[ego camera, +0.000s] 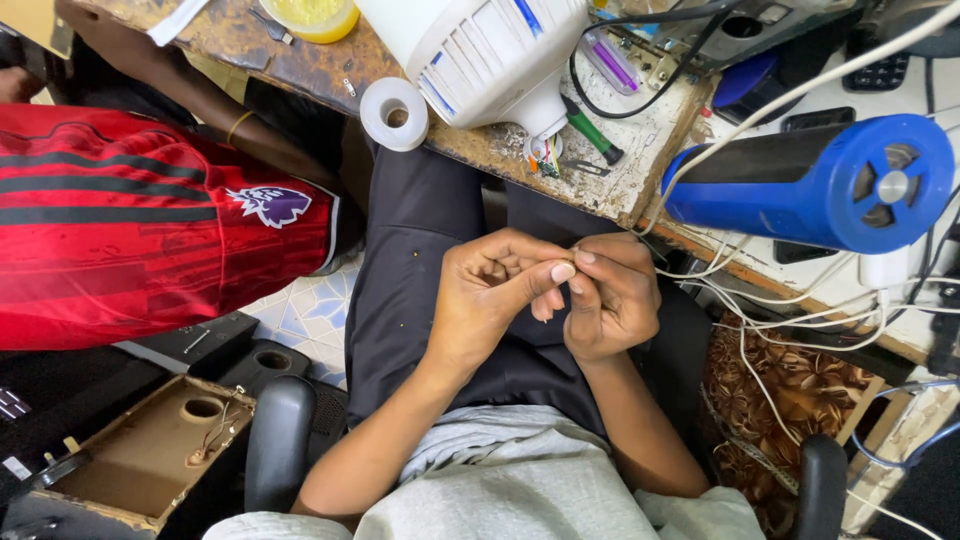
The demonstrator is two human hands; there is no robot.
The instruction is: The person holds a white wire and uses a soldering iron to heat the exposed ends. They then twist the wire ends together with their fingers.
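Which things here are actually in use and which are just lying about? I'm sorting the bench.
In use:
left hand and right hand, fingertips pinched together over the lap on something too small to tell.

Lying about:
white tape roll
green-handled tool
white lamp housing
blue cylinder
yellow tub
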